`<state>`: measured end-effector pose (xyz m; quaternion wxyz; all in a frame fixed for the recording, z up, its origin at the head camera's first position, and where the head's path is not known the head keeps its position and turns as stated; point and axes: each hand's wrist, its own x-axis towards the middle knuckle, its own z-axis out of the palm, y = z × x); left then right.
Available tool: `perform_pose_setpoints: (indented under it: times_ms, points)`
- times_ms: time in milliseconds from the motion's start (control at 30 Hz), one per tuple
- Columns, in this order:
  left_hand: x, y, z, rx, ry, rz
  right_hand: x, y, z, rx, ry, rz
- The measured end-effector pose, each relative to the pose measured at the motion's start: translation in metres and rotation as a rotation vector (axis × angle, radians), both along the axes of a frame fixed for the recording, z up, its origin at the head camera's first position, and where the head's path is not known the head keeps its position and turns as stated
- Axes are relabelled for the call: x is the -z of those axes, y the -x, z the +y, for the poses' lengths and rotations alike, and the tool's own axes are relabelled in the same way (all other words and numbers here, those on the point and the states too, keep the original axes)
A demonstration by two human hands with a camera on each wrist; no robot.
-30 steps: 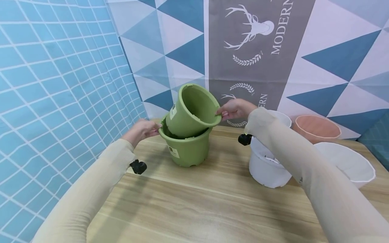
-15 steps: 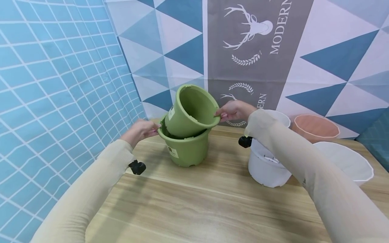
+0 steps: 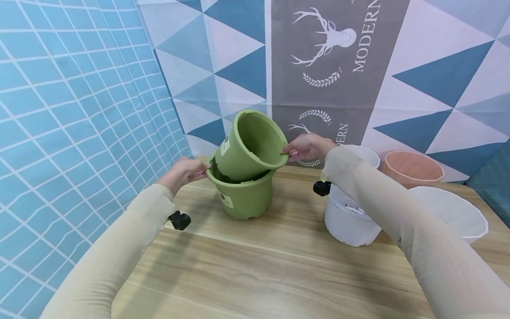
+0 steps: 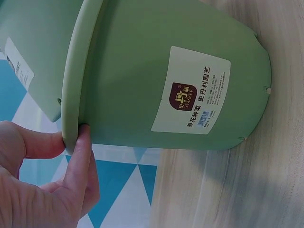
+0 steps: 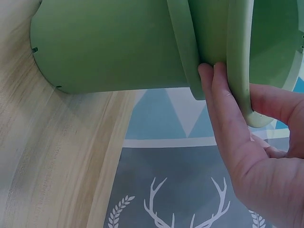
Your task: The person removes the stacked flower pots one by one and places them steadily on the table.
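Two green plastic flowerpots are partly nested. The lower flowerpot stands upright on the table, a white label on its side. Tilted inside its mouth sits the upper flowerpot, its opening facing up and to the right. My left hand pinches the lower pot's rim at its left, thumb on one side and fingers beneath, as the left wrist view shows. At the right, my right hand pinches the upper pot's rim, thumb inside and fingers under it. The bottom of the upper pot is hidden inside the lower one.
On the right stand a white pot, a terracotta-coloured pot and a wide white pot, partly behind my right sleeve. A patterned cloth wall rises behind the wooden table; blue grid cloth hangs left.
Almost nothing differs. Both hands keep their grip on the rims and the upper pot stays tilted in the lower one; the view has shifted very slightly.
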<state>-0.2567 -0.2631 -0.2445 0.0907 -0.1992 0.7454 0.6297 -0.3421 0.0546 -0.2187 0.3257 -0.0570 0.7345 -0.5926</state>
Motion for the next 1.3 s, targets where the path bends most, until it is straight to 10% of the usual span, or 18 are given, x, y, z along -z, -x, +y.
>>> perform_pose_setpoints:
  times_ms: [1300]
  points:
    - [0.0008,-0.0017,0.0019,-0.008,0.021,0.007,-0.0071,-0.0048,0.0062,0.029,0.001,0.014]
